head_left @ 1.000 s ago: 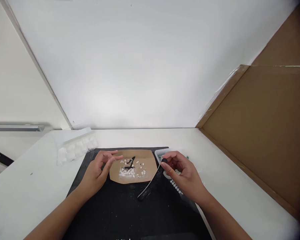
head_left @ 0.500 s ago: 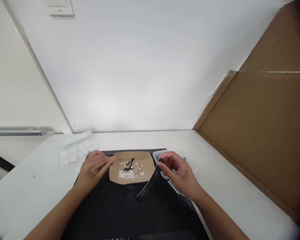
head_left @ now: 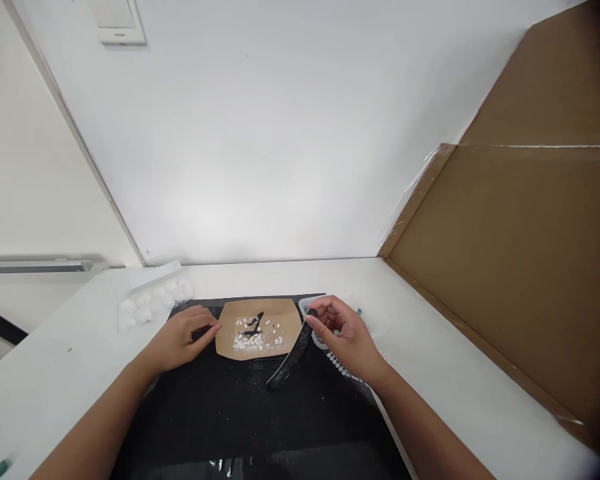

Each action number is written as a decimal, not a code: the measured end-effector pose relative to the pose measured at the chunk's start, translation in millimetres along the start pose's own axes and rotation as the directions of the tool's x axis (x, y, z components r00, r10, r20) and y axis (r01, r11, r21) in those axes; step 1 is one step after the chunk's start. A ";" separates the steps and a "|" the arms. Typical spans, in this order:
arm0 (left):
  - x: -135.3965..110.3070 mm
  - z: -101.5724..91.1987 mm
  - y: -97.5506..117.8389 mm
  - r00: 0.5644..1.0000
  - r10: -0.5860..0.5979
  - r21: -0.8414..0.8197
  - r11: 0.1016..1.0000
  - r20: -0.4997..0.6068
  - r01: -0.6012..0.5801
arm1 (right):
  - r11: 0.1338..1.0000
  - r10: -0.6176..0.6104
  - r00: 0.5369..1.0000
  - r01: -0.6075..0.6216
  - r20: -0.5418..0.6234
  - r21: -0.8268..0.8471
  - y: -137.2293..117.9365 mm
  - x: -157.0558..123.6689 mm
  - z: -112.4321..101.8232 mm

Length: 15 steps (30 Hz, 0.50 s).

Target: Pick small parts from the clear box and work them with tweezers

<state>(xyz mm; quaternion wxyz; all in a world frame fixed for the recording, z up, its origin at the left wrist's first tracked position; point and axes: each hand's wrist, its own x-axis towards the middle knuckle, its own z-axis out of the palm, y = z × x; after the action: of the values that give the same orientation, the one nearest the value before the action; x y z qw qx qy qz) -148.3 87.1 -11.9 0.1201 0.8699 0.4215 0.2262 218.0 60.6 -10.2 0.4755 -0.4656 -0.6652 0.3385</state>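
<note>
A brown paper sheet (head_left: 287, 328) lies on a black mat (head_left: 240, 413), with several small white pieces (head_left: 253, 341) and a black mark on it. My left hand (head_left: 177, 339) rests curled on the mat at the sheet's left edge, its fingertips touching the edge and pinched on something I cannot make out. My right hand (head_left: 343, 337) is closed round the top end of a long black curved tool (head_left: 290, 357). The tool slants down to the mat just right of the sheet.
A clear plastic tray of white pieces (head_left: 153, 300) sits at the back left of the white table (head_left: 480, 393). A pale strip with rows of small dots (head_left: 343, 368) lies under my right hand. A big cardboard panel (head_left: 520, 267) stands on the right.
My left hand has dropped from above the sheet to its left edge and closed up. My right hand and the tool have shifted slightly left. The view has tilted a little.
</note>
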 end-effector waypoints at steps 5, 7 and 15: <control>-1.2 -3.4 -2.7 0.994 -0.074 -0.039 0.996 0.082 0.078 | 1.000 -0.006 1.000 0.006 0.003 0.015 0.2 -0.8 0.8; -2.0 -4.4 -4.5 0.990 -0.065 -0.073 0.995 0.127 0.075 | 1.000 -0.007 1.000 0.006 0.007 0.014 0.9 -1.1 0.7; -2.2 0.5 -12.2 0.979 -0.066 -0.139 0.986 0.193 0.094 | 1.000 -0.002 1.000 0.003 0.014 -0.006 4.5 -1.3 -0.2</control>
<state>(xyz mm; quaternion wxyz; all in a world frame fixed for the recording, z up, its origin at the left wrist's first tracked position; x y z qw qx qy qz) -157.5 92.9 -17.8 0.2322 0.8585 0.4250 0.1684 219.7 60.9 -14.5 0.4700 -0.4639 -0.6700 0.3391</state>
